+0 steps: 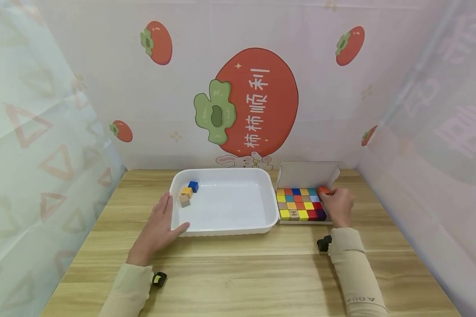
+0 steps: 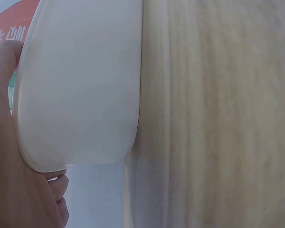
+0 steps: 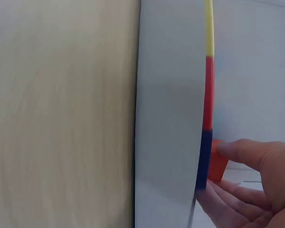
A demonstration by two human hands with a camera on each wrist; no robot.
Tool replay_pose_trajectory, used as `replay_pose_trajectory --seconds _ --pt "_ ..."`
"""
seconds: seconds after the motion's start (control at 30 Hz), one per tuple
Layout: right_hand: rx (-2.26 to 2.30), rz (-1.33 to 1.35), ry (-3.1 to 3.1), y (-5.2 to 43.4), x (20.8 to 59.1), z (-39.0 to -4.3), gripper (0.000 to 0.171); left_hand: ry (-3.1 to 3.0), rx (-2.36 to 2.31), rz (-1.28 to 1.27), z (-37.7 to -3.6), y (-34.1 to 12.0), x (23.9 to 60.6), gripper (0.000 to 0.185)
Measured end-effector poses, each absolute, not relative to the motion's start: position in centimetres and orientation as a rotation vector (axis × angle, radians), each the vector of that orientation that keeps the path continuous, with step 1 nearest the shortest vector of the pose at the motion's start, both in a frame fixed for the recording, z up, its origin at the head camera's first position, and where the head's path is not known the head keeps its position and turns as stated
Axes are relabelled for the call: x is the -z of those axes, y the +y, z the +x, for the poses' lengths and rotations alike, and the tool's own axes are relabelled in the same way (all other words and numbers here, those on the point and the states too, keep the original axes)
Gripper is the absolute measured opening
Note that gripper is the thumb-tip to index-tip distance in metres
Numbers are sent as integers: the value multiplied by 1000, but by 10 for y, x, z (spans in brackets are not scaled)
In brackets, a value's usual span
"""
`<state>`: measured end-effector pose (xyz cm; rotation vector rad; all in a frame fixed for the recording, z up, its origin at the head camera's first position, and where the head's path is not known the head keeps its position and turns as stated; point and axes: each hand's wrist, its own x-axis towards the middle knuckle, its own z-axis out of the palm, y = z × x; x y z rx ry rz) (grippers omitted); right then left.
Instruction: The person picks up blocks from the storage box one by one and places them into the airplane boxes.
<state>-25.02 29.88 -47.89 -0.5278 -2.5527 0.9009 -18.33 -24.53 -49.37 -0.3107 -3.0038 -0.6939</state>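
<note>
A white tray sits mid-table with a blue cube, a yellow cube and a tan cube in its left end. My left hand lies flat against the tray's left front corner, thumb on the rim; the left wrist view shows the tray wall by my palm. To the right stands a shallow cardboard box filled with several coloured cubes. My right hand pinches an orange cube at the box's far right corner; the orange cube sits between thumb and fingers.
The wooden table is walled by printed sheets behind and at both sides. The box's lid stands upright at its back. Bare table lies in front of the tray and the box.
</note>
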Motion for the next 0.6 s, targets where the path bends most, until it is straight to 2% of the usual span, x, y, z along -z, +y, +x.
replay_pose_trajectory --seconds 0.4,0.6 --pt "-999 -672 -2497 286 487 -257 35 -3001 684 -321 -182 -246 494 114" --pt "-940 -564 -2593 290 486 -258 34 -3005 683 -320 -184 -246 492 113"
